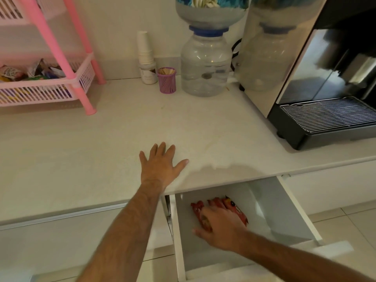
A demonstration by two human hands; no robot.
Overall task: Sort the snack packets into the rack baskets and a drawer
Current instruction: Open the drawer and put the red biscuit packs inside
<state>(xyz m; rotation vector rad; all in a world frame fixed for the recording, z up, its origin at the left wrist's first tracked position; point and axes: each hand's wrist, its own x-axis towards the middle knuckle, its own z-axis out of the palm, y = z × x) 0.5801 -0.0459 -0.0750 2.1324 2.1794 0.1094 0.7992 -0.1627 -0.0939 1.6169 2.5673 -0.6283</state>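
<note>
At the upper left of the frame the pink rack [59, 47] stands on the desk [101, 143], and its lower basket [61, 90] already holds a jumble of snack packets [24, 73]. The upper basket is cut off by the frame edge, so its contents cannot be told. No packets lie loose on the desk. Just left of centre the left hand [160, 167] rests flat on it, fingers spread and empty. At the lower right the drawer [284, 210] stands pulled out, and the right hand [221, 226] is inside, its grip laid over several red packets [205, 212] on the drawer floor; whether the fingers are clamped on them I cannot tell. The sorting looks nearly finished, with the drawer yet to be closed.
</note>
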